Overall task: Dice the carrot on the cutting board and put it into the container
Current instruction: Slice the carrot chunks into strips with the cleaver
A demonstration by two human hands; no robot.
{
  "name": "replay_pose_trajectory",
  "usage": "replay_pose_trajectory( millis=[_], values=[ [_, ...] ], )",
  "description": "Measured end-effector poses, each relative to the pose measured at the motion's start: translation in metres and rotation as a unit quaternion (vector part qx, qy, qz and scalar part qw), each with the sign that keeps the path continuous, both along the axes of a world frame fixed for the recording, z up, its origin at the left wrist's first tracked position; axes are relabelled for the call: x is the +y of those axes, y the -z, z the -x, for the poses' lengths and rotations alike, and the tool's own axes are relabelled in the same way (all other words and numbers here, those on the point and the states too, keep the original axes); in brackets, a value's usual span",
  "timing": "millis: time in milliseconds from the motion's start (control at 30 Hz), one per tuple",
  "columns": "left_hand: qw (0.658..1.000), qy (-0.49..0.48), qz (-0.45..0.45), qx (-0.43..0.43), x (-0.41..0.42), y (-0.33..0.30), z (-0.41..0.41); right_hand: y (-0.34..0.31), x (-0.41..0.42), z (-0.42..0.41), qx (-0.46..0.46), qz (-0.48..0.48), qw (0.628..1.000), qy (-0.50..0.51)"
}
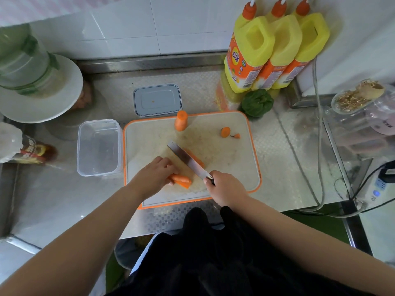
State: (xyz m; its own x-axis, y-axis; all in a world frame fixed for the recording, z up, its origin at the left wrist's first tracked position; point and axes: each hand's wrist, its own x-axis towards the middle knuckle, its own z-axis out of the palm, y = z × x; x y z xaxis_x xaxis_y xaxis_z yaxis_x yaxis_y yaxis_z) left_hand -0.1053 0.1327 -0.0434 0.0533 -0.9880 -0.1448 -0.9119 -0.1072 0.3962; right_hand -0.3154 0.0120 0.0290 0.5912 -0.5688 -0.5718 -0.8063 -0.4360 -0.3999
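On the orange-rimmed cutting board [235,159] my left hand [155,175] holds down a stack of carrot slabs [180,180] near the front edge. My right hand [224,185] grips the handle of a knife [188,160], whose blade lies tilted across the board's middle. A long carrot slab [197,159] lies just behind the blade. A carrot chunk [181,120] stands upright at the board's far edge. A cut carrot end [225,132] and a small tip [236,136] lie at the far right. The clear container [98,147] sits left of the board with nothing in it.
The grey lid [157,99] lies behind the board. Three yellow bottles [275,48] and a green vegetable [257,102] stand at the back right. A white plate [40,90] under a jar is at the left; cables [318,146] and a power strip [378,184] run on the right.
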Motion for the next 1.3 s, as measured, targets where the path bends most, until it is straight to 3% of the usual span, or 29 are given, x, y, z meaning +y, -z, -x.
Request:
replay_pose_trajectory(
  millis=[267, 533, 767, 967, 1133, 1300],
  values=[
    [0.995, 0.026, 0.059, -0.074, 0.009, -0.003, 0.007, 0.004, 0.005, -0.009, 0.031, -0.009, 0.999, -0.007],
    [0.992, -0.077, 0.049, -0.089, 0.006, -0.001, 0.042, 0.01, 0.005, -0.008, 0.047, -0.009, 0.999, -0.005],
    [0.989, -0.074, 0.104, -0.078, 0.008, -0.001, 0.036, 0.013, 0.003, -0.007, 0.052, -0.004, 0.998, -0.017],
    [0.975, -0.206, 0.076, -0.034, 0.025, 0.002, 0.033, 0.009, -0.003, -0.009, 0.052, -0.003, 0.997, -0.057],
    [0.98, -0.178, 0.087, 0.019, 0.021, 0.005, 0.024, 0.006, 0.003, -0.012, 0.085, -0.002, 0.993, -0.082],
    [0.977, -0.17, 0.123, -0.025, 0.019, 0.007, 0.024, 0.005, 0.011, -0.01, 0.093, -0.002, 0.994, -0.065]
  ],
)
